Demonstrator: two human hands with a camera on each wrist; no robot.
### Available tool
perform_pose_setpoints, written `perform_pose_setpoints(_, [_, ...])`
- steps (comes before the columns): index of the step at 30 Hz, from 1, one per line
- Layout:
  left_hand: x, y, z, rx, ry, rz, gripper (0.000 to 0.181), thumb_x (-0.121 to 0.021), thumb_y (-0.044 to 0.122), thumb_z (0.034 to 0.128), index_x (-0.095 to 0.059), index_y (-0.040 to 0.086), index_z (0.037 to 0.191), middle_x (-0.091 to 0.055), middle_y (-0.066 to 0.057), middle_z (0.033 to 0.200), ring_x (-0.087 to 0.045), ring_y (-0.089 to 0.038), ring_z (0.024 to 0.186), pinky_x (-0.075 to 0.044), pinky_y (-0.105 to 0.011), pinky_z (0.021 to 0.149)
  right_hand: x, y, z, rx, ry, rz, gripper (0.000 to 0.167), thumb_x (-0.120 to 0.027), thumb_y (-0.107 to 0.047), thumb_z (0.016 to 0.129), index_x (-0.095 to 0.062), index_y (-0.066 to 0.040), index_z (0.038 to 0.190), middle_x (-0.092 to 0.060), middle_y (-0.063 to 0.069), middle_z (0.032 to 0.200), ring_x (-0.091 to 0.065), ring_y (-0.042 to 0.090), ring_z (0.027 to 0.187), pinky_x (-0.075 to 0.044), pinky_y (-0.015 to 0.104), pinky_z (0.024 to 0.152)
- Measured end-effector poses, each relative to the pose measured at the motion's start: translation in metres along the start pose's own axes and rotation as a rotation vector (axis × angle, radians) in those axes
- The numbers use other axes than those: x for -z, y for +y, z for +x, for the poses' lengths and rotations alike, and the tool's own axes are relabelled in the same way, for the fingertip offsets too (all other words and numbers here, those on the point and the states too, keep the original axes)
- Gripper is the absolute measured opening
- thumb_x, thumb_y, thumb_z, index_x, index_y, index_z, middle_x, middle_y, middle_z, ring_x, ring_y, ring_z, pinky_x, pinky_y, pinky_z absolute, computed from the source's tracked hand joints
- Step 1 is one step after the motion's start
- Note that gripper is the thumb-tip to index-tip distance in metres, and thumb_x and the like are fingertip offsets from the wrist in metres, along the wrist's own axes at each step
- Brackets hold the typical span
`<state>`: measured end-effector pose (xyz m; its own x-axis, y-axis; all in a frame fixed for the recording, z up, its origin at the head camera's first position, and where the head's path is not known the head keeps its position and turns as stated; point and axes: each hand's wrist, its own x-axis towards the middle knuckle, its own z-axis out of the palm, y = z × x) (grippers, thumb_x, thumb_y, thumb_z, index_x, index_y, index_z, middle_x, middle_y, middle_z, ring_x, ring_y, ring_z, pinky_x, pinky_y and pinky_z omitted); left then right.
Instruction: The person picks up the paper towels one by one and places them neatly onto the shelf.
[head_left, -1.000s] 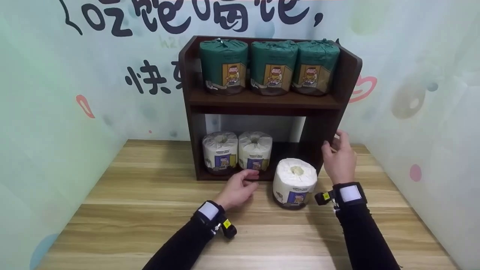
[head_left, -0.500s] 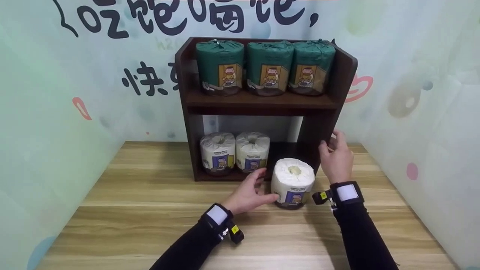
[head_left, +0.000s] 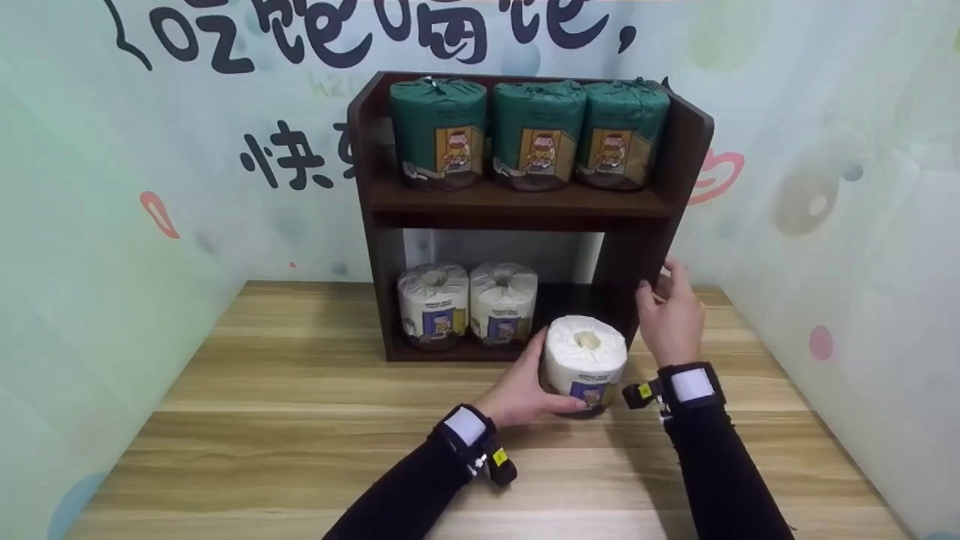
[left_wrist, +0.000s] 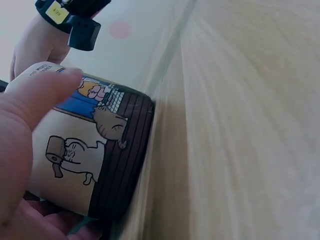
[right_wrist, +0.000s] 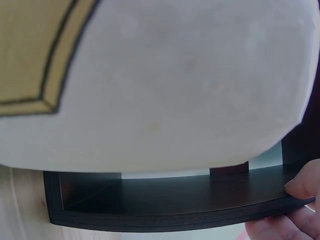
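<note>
In the head view, a white wrapped toilet roll (head_left: 586, 364) stands upright at the front right of a dark brown two-tier shelf (head_left: 517, 199). My left hand (head_left: 517, 391) grips this roll from its left, thumb across the front and fingers round the far side. The left wrist view shows the thumb over the printed wrapper (left_wrist: 75, 145); the fingers are partly hidden beneath. My right hand (head_left: 671, 319) holds the shelf's right side panel. In the right wrist view, thumb and fingers lie on opposite faces of that panel (right_wrist: 165, 197), while the roll (right_wrist: 175, 90) blocks much of the view.
Two more white rolls, a left one (head_left: 433, 307) and a right one (head_left: 504, 306), stand in the lower tier. Green wrapped rolls (head_left: 538, 135) fill the upper tier. The shelf stands on a wooden table (head_left: 285, 420) between printed walls (head_left: 97, 225).
My left hand has moved right, from in front of the lower-tier rolls to the front roll, and has taken hold of it. The right hand keeps its place on the shelf panel.
</note>
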<state>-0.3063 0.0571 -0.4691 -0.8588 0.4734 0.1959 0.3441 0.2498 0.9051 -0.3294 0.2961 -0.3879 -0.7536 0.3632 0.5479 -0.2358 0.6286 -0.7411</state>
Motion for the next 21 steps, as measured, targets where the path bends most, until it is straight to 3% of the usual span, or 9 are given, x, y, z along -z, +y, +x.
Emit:
perform_pose_setpoints(8, [0.0007, -0.0022, 0.0004, -0.007, 0.01, 0.047, 0.123, -0.097, 0.026, 0.0823, -0.018, 0.009, 0.175, -0.041, -0.02, 0.173, -0.045, -0.037, 0.158, -0.032, -0.053, 0.135, 0.0001, 0.0004, -0.0004, -0.003, -0.002, 0.001, 0.039, -0.064, -0.013, 0.108, -0.058, -0.006, 0.146, -0.073, 0.028, 0.137, -0.076, 0.043, 0.123, -0.063, 0.056, 0.105])
perform_pose_setpoints(16, [-0.0043, -0.0011, 0.0025, -0.004, 0.043, -0.026, 0.132, -0.103, 0.027, 0.0757, -0.018, 0.012, 0.176, -0.041, -0.016, 0.174, -0.045, -0.032, 0.158, -0.031, -0.049, 0.136, 0.0003, 0.0008, -0.0005, 0.001, -0.002, -0.006, 0.039, -0.064, -0.013, 0.108, -0.058, -0.006, 0.146, -0.073, 0.028, 0.136, -0.076, 0.044, 0.122, -0.063, 0.057, 0.104])
perform_pose_setpoints(21, [-0.007, -0.0015, 0.0043, -0.006, 0.063, -0.025, 0.13, -0.104, 0.025, 0.0754, -0.021, 0.009, 0.174, -0.043, -0.016, 0.172, -0.045, -0.032, 0.158, -0.031, -0.049, 0.136, -0.0002, -0.0007, -0.0002, 0.006, -0.003, 0.0, 0.04, -0.064, -0.012, 0.108, -0.058, -0.006, 0.147, -0.074, 0.027, 0.136, -0.076, 0.042, 0.123, -0.063, 0.055, 0.105])
